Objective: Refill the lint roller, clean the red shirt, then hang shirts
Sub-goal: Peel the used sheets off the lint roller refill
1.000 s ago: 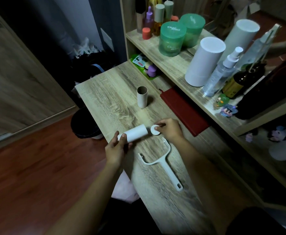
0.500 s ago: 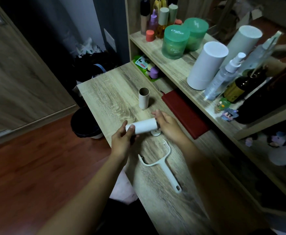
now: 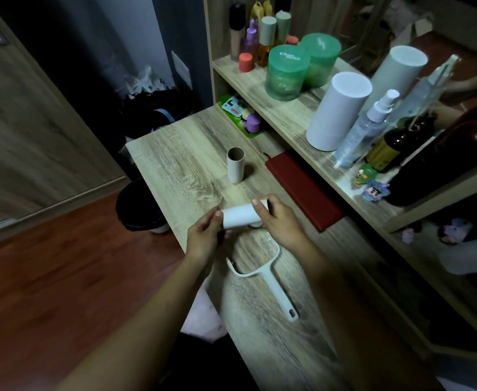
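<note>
Compared with a moment ago, the white refill roll (image 3: 241, 218) sits slightly higher above the desk (image 3: 175, 170). Left hand (image 3: 203, 241) clamps its left end; right hand (image 3: 281, 221) grips the right end. Its long axis runs left to right, right end tilted up. The roller handle (image 3: 271, 280) lies below, untouched.

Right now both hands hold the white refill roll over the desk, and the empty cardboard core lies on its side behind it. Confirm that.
Not quite. In the head view the empty cardboard core stands upright on the desk, open end up. The rest holds: left hand and right hand hold the white refill roll.
</note>
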Demonstrator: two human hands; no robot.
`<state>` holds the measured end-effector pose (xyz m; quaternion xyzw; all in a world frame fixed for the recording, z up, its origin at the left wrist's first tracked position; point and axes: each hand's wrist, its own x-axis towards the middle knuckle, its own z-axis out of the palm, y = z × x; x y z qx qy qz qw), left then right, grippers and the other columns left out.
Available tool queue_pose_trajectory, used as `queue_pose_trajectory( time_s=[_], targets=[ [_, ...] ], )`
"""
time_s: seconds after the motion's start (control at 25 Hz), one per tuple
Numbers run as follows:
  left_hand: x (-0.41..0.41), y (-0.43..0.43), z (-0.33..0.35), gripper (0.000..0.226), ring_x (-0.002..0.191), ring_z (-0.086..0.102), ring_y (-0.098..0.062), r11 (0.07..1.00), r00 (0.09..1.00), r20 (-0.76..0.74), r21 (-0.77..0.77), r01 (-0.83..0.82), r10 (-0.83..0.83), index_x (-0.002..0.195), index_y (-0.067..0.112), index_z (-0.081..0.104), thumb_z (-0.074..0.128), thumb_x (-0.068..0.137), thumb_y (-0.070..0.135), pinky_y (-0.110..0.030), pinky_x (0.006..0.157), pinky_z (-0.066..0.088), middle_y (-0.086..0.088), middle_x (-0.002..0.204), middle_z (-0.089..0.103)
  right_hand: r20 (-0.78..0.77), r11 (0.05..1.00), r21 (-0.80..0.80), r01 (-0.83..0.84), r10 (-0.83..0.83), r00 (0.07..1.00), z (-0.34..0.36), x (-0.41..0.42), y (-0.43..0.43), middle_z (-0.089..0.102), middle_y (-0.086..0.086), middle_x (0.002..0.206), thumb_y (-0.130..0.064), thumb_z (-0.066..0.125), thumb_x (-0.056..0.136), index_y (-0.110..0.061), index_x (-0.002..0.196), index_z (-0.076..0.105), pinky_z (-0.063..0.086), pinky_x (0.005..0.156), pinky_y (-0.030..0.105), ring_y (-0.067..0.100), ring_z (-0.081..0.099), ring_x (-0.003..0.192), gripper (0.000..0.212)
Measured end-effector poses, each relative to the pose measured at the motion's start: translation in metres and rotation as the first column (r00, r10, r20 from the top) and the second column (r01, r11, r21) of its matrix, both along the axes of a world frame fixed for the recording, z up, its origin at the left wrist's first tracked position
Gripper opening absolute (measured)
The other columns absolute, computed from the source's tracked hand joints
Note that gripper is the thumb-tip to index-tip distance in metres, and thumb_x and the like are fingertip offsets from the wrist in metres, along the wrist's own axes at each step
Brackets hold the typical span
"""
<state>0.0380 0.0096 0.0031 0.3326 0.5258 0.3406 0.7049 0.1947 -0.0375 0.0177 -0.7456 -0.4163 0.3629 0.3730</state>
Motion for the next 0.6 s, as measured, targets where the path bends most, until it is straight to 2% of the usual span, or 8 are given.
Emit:
queue_pose_trajectory(
  time_s=[0.08, 0.16, 0.24, 0.32, 0.4, 0.44, 0.52, 0.6],
  targets=[
    [0.001, 0.002, 0.000, 0.022, 0.061, 0.065, -0.012, 0.999, 0.999, 0.011, 0.002, -0.050, 0.050, 0.111, 0.013, 0.061, 0.060, 0.089, 0.017, -0.027, 0.069, 0.057, -0.005, 0.093, 0.065, 0.009, 1.000, 0.010, 0.011, -0.011, 1.000, -0.001, -0.001, 0.000, 0.063, 0.007, 0.096, -0.040, 0.050, 0.092, -0.008, 0.108, 0.055, 0.042, 0.062, 0.019, 0.019, 0.058, 0.086, 0.036],
    [0.004, 0.005, 0.001, 0.024, 0.060, 0.065, -0.008, 0.996, 0.996, 0.006, 0.017, -0.090, 0.089, 0.113, 0.013, 0.061, 0.060, 0.089, 0.017, -0.024, 0.066, 0.057, 0.000, 0.090, 0.064, -0.047, 0.999, 0.019, 0.047, -0.046, 0.998, -0.001, -0.001, 0.001, 0.064, 0.008, 0.097, -0.042, 0.051, 0.091, -0.011, 0.105, 0.055, 0.045, 0.064, 0.024, 0.020, 0.061, 0.085, 0.035],
    [0.007, 0.008, -0.003, 0.032, 0.069, 0.063, -0.011, 0.989, 0.990, -0.026, 0.034, -0.141, 0.142, 0.119, 0.012, 0.058, 0.061, 0.089, 0.020, -0.029, 0.074, 0.055, 0.002, 0.088, 0.064, -0.207, 0.990, 0.017, 0.138, -0.131, 0.969, -0.002, -0.002, 0.002, 0.063, 0.006, 0.096, -0.042, 0.052, 0.090, -0.017, 0.096, 0.053, 0.049, 0.063, 0.025, 0.017, 0.063, 0.076, 0.025],
    [0.006, 0.011, -0.012, 0.041, 0.083, 0.063, -0.021, 0.992, 0.979, -0.167, 0.071, -0.104, 0.115, 0.123, 0.013, 0.054, 0.065, 0.085, 0.025, -0.035, 0.086, 0.051, -0.003, 0.091, 0.065, -0.375, 0.966, 0.008, 0.257, -0.235, 0.897, -0.001, -0.002, 0.002, 0.060, 0.002, 0.090, -0.037, 0.053, 0.091, -0.022, 0.088, 0.048, 0.048, 0.061, 0.021, 0.011, 0.061, 0.065, 0.016],
    [0.001, 0.010, -0.021, 0.044, 0.092, 0.063, -0.024, 0.989, 0.913, -0.407, 0.121, 0.083, -0.027, 0.118, 0.013, 0.057, 0.070, 0.079, 0.029, -0.032, 0.085, 0.049, -0.004, 0.097, 0.064, -0.493, 0.949, -0.025, 0.313, -0.284, 0.823, -0.001, -0.002, 0.002, 0.055, 0.002, 0.092, -0.030, 0.054, 0.092, -0.021, 0.086, 0.044, 0.050, 0.062, 0.021, 0.012, 0.060, 0.063, 0.014],
    [-0.002, 0.009, -0.025, 0.043, 0.092, 0.063, -0.023, 0.962, 0.843, -0.529, 0.164, 0.219, -0.102, 0.111, 0.012, 0.061, 0.073, 0.075, 0.033, -0.031, 0.082, 0.049, -0.005, 0.096, 0.066, -0.532, 0.949, -0.041, 0.312, -0.285, 0.798, -0.001, -0.002, 0.002, 0.053, 0.005, 0.097, -0.026, 0.054, 0.092, -0.021, 0.085, 0.043, 0.052, 0.061, 0.020, 0.014, 0.061, 0.066, 0.013],
    [-0.007, 0.010, -0.033, 0.044, 0.089, 0.062, -0.025, 0.834, 0.662, -0.727, 0.245, 0.495, -0.180, 0.104, 0.011, 0.066, 0.075, 0.070, 0.038, -0.031, 0.077, 0.046, -0.009, 0.095, 0.067, -0.567, 0.955, -0.064, 0.289, -0.274, 0.777, -0.001, -0.004, 0.001, 0.050, 0.015, 0.113, -0.019, 0.050, 0.093, -0.022, 0.087, 0.043, 0.054, 0.057, 0.019, 0.018, 0.061, 0.070, 0.010],
    [-0.009, 0.013, -0.039, 0.045, 0.094, 0.059, -0.029, 0.703, 0.513, -0.840, 0.257, 0.664, -0.177, 0.111, 0.012, 0.065, 0.074, 0.073, 0.036, -0.032, 0.080, 0.042, -0.013, 0.100, 0.064, -0.584, 0.958, -0.087, 0.272, -0.270, 0.765, 0.001, -0.008, 0.001, 0.049, 0.018, 0.119, -0.016, 0.043, 0.095, -0.022, 0.099, 0.045, 0.055, 0.056, 0.019, 0.020, 0.059, 0.073, 0.008]
  ],
)
